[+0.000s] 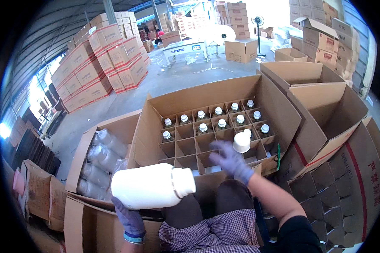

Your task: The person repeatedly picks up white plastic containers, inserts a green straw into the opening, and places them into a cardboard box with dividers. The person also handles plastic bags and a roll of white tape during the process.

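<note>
Cradling a large white plastic jug (150,186), tipped on its side, at its base end in the gloved left hand (130,219), with its neck toward the right. Reaching with the gloved right hand (233,161), slightly blurred, fingers spread and apparently gripping nothing, over the near cells of a divided cardboard carton (207,95). Just beyond those fingers, a white cup-shaped plastic piece (241,144); cannot tell whether touching the glove. Farther out, about a dozen white-capped clear bottles (203,127) in the far rows of cells. Judging by this, partly filled: far rows mostly occupied, nearer cells around the right hand mostly without bottles, the jug not yet set down. Beyond the left hand, plastic-wrapped clear bottles (99,157) in an open side carton (81,157). Right of the right hand, more open cartons (321,110).
</note>
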A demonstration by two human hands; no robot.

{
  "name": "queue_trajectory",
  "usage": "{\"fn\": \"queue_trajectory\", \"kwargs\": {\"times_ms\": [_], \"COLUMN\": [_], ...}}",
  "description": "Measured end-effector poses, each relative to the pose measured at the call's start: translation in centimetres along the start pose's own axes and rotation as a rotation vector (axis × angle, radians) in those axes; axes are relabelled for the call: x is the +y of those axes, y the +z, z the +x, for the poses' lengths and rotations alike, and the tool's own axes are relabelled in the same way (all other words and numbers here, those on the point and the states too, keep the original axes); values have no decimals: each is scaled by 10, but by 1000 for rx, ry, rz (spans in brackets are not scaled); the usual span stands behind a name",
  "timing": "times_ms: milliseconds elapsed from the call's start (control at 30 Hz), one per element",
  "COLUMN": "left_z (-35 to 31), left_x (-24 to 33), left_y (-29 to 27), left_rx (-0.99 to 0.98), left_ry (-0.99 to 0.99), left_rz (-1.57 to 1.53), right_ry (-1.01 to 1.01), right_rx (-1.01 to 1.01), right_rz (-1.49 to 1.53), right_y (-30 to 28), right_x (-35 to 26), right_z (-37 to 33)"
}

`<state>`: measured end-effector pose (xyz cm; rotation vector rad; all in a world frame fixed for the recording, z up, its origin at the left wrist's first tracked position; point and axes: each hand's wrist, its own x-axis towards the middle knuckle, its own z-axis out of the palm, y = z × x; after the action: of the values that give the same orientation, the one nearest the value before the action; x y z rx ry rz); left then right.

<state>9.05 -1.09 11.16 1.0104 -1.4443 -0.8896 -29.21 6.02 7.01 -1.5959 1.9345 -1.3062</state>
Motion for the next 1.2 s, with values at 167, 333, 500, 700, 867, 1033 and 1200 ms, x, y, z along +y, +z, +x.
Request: {"fn": "queue_trajectory", "kwargs": {"times_ms": [167, 333, 500, 700, 867, 1033, 1200], "left_z": [-16, -28, -41, -44, 25, 52, 49], "left_x": [-16, 7, 0, -10, -25, -88, -120], "left_y": [17, 30, 31, 39, 116, 237, 313], "left_rx": [-42, -208, -208, -253, -334, -484, -918], "left_ry": [70, -333, -328, -31, -435, 634, 826], "left_rz": [-22, -426, -376, -130, -685, 360, 633], "right_ry": [545, -469, 201, 245, -675, 43, 243], "right_rx": [-541, -280, -253, -235, 109, 550, 809], "right_rz": [1135, -405, 549, 513, -568, 168, 109], "right_y": [26, -33, -6, -17, -76, -90, -107], "right_x": [-80, -122, -119, -95, -82, -22, 4], "right_z": [-84, -83, -116, -135, -138, -155, -177]}}
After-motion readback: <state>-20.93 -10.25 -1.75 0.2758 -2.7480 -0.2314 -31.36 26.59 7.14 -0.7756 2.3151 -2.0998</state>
